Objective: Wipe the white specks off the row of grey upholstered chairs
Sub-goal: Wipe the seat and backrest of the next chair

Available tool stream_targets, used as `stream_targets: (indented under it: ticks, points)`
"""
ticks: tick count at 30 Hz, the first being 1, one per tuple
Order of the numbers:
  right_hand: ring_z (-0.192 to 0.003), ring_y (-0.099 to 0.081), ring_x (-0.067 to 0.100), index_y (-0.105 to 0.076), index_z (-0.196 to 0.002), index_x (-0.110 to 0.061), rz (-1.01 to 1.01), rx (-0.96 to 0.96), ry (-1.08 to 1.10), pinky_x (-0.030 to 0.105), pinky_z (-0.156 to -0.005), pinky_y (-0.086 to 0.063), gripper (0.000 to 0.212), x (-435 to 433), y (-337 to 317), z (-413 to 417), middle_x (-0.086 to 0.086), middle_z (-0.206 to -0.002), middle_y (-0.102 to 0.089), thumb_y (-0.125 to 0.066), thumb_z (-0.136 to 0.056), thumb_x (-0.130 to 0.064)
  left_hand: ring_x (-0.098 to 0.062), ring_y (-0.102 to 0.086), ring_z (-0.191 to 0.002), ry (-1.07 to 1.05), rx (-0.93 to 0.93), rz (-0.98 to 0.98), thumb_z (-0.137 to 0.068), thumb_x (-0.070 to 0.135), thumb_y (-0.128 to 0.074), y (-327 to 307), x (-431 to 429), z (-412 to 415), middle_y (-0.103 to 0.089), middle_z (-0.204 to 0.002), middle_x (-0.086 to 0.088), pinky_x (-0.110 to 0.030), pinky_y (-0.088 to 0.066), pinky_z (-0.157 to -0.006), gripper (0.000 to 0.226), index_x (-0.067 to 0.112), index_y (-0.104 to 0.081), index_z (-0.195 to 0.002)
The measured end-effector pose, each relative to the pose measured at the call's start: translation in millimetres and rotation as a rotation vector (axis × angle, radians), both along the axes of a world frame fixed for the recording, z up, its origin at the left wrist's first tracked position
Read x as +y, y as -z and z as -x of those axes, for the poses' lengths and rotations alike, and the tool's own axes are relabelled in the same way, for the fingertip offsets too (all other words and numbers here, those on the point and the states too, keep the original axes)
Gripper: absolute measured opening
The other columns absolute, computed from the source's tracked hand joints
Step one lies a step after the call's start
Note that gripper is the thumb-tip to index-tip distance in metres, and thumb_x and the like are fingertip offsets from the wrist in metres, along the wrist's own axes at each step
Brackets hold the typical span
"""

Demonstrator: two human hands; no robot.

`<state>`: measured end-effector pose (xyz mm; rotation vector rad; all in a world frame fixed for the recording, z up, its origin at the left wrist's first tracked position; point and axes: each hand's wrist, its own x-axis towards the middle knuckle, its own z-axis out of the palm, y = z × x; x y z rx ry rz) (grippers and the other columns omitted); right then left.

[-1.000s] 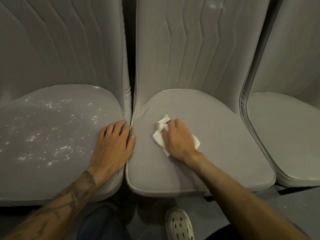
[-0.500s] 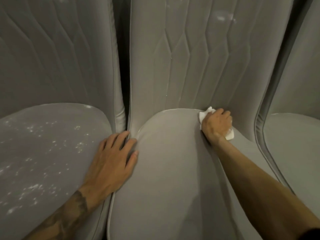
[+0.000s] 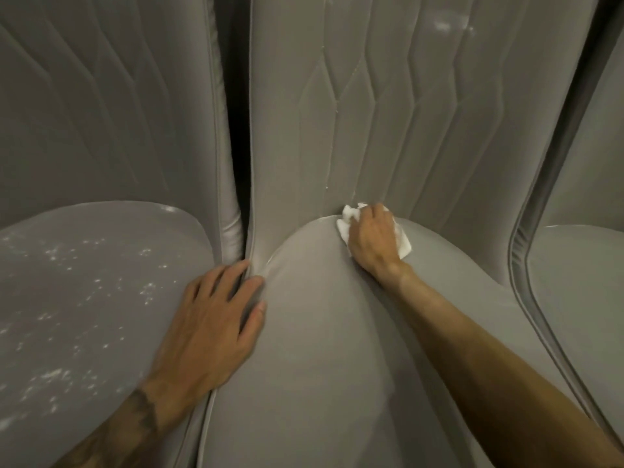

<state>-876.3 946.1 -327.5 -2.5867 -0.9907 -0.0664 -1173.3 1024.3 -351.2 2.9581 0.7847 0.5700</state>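
My right hand [image 3: 373, 241] has travelled from the front of the middle seat [image 3: 320, 349] to its back crease at centre frame, fingers curled down on the white wipe [image 3: 347, 221], so I judge this cushion nearly clean and the seam the last bit. My left hand [image 3: 216, 319] stays flat, fingers spread, across the gap between seats. The left seat [image 3: 84, 298] remains thick with white specks [image 3: 57, 376], and smudges [image 3: 442, 27] sit on the backrest at upper right.

We see only a corner of the right chair [image 3: 580, 298], cut by the edge; our right hand [image 3: 373, 239] hides most of the tissue [image 3: 347, 219].
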Motion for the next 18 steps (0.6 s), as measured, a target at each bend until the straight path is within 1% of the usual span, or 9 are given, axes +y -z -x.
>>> stream_targets:
  ticks: [2, 3, 5, 8, 11, 13, 15, 17, 18]
  points:
    - [-0.124, -0.045, 0.036, -0.051, -0.130, -0.002, 0.034, -0.001, -0.119, 0.045, -0.103, -0.038, 0.054, -15, -3, -8, 0.018, -0.128, -0.050, -0.036, -0.098, -0.043, -0.029, -0.049, -0.128, 0.008, 0.000, 0.001, -0.100, 0.042, -0.044, 0, 0, 0, -0.050, -0.145, -0.002, -0.044, -0.039, -0.101, 0.038, 0.024, -0.059, -0.130]
    - [-0.119, -0.046, 0.039, -0.052, -0.126, 0.001, 0.066, -0.054, -0.119, 0.046, -0.100, -0.038, 0.049, -26, -2, -19, 0.020, -0.126, -0.049, -0.040, -0.100, -0.039, -0.029, -0.049, -0.128, 0.008, 0.001, 0.002, -0.100, 0.042, -0.044, 0, 0, 0, -0.050, -0.146, -0.002, -0.045, -0.039, -0.102, 0.039, 0.024, -0.059, -0.130]
    - [-0.111, -0.046, 0.040, -0.053, -0.121, 0.003, 0.118, -0.153, -0.028, 0.048, -0.095, -0.038, 0.038, -43, 2, -37, 0.023, -0.124, -0.048, -0.044, -0.102, -0.028, -0.030, -0.049, -0.129, -0.004, 0.006, 0.005, -0.099, 0.043, -0.044, -1, 1, 1, -0.050, -0.146, -0.002, -0.045, -0.039, -0.102, 0.039, 0.024, -0.059, -0.131]
    - [-0.111, -0.045, 0.040, -0.053, -0.120, 0.005, 0.090, -0.126, 0.133, 0.046, -0.094, -0.035, 0.030, -35, 6, -34, 0.025, -0.125, -0.047, -0.045, -0.096, -0.012, -0.029, -0.049, -0.129, -0.009, -0.001, 0.019, -0.098, 0.041, -0.046, -1, 0, 1, -0.051, -0.146, -0.002, -0.045, -0.039, -0.102, 0.038, 0.024, -0.060, -0.130]
    - [-0.120, -0.044, 0.038, -0.055, -0.122, 0.001, 0.007, -0.038, 0.136, 0.044, -0.099, -0.035, 0.037, 0, 5, -5, 0.020, -0.128, -0.049, -0.046, -0.099, -0.026, -0.029, -0.049, -0.129, -0.007, -0.005, 0.024, -0.098, 0.040, -0.049, -2, -2, -1, -0.051, -0.145, -0.002, -0.045, -0.040, -0.102, 0.037, 0.024, -0.061, -0.129]
    - [-0.119, -0.046, 0.036, -0.058, -0.119, -0.002, -0.010, -0.046, -0.009, 0.043, -0.097, -0.039, 0.045, 9, 1, 6, 0.017, -0.123, -0.054, -0.040, -0.099, -0.038, -0.030, -0.049, -0.128, -0.008, -0.008, 0.022, -0.098, 0.040, -0.049, -2, -2, -1, -0.052, -0.145, -0.003, -0.045, -0.040, -0.102, 0.037, 0.023, -0.061, -0.129]
    - [-0.116, -0.047, 0.037, -0.057, -0.118, 0.001, 0.021, -0.054, -0.144, 0.043, -0.097, -0.039, 0.041, 3, 0, 1, 0.020, -0.120, -0.054, -0.037, -0.100, -0.030, -0.030, -0.049, -0.128, 0.000, -0.014, 0.013, -0.098, 0.040, -0.048, -1, -1, 0, -0.052, -0.145, -0.003, -0.044, -0.039, -0.102, 0.037, 0.023, -0.061, -0.129]
    - [-0.114, -0.046, 0.039, -0.055, -0.118, 0.005, 0.050, -0.058, -0.128, 0.043, -0.097, -0.037, 0.032, -8, 1, -12, 0.022, -0.121, -0.051, -0.040, -0.100, -0.018, -0.029, -0.048, -0.129, 0.002, -0.013, 0.007, -0.099, 0.041, -0.047, -1, -1, 0, -0.051, -0.146, -0.002, -0.044, -0.039, -0.102, 0.037, 0.024, -0.060, -0.129]
    - [-0.113, -0.046, 0.039, -0.054, -0.119, 0.005, 0.053, -0.063, -0.078, 0.043, -0.097, -0.036, 0.031, -10, 3, -15, 0.022, -0.122, -0.049, -0.041, -0.100, -0.016, -0.028, -0.048, -0.130, -0.002, -0.008, 0.009, -0.099, 0.042, -0.046, 0, 0, 1, -0.050, -0.146, -0.001, -0.044, -0.039, -0.103, 0.037, 0.025, -0.059, -0.130]
